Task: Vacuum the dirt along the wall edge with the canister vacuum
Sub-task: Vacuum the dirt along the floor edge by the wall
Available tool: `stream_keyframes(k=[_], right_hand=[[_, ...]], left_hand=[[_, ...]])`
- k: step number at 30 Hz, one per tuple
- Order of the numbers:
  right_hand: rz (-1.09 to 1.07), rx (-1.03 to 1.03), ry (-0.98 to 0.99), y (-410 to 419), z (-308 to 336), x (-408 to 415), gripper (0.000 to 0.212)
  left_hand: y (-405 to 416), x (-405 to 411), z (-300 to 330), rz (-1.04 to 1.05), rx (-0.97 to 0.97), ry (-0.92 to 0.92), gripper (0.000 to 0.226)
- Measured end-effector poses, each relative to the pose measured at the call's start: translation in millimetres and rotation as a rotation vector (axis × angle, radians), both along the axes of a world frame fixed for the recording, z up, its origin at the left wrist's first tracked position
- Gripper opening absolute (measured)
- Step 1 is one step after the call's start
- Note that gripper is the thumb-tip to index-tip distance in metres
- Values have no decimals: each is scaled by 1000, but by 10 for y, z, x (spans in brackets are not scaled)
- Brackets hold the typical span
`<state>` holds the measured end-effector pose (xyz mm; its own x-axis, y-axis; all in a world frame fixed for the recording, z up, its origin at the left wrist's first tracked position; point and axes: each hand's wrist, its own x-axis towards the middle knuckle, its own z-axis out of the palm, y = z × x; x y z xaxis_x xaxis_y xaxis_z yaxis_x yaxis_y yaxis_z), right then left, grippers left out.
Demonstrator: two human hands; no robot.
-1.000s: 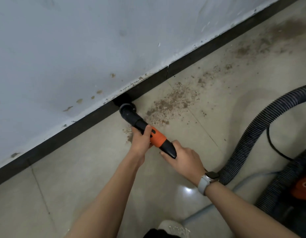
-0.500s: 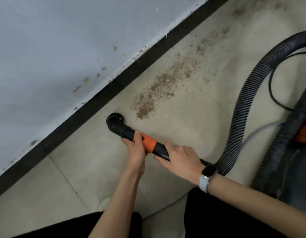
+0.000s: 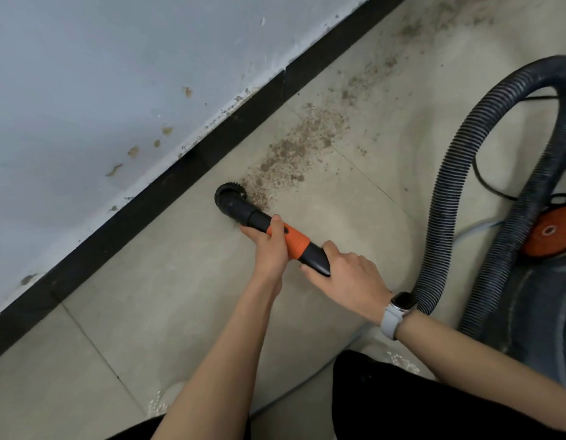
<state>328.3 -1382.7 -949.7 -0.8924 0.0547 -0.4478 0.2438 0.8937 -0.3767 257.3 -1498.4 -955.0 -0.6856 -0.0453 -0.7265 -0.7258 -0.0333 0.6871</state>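
A black round brush nozzle (image 3: 228, 197) sits on the floor tile a short way out from the black skirting (image 3: 167, 192), at the near end of a brown dirt patch (image 3: 294, 154). My left hand (image 3: 269, 246) grips the black and orange wand (image 3: 294, 242) just behind the nozzle. Farther back, my right hand (image 3: 348, 274) holds the wand's black rear end. The ribbed black hose (image 3: 459, 173) arches from behind my right wrist to the canister vacuum (image 3: 548, 296) at the right edge. More dirt (image 3: 415, 30) trails along the wall at the top right.
The pale wall (image 3: 116, 74) has chipped paint and brown spots. A black power cord (image 3: 484, 182) lies on the floor beside the hose. My dark-clothed knees (image 3: 402, 404) are at the bottom of the view.
The nozzle came away from the skirting onto the open tile, then slid right to the edge of the dirt patch. Both hands kept their hold on the wand.
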Motion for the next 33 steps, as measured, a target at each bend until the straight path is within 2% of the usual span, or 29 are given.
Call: stream_keyframes(k=[6,15,18,22,26,33], right_hand=[[-66,32,23,133,-6,-29,43],[-155,124,108,201,37,-275,43],[-98,71,96,136,84,-270,42],[84,8,105,-78,149,-228,43],[179,-6,68,-276,158,-188,43],[-44,24,37,-39,147,-235,41]], left_hand=[[184,-100,-25,-80,-12,11,81],[362,-516,57,-182,63,-6,70],[242,-465,64,-117,65,10,68],[-124,-225,50,78,-17,67,69],[-397,-68,-4,147,-32,-5,69],[11,-332,-20,-61,2,1,72]])
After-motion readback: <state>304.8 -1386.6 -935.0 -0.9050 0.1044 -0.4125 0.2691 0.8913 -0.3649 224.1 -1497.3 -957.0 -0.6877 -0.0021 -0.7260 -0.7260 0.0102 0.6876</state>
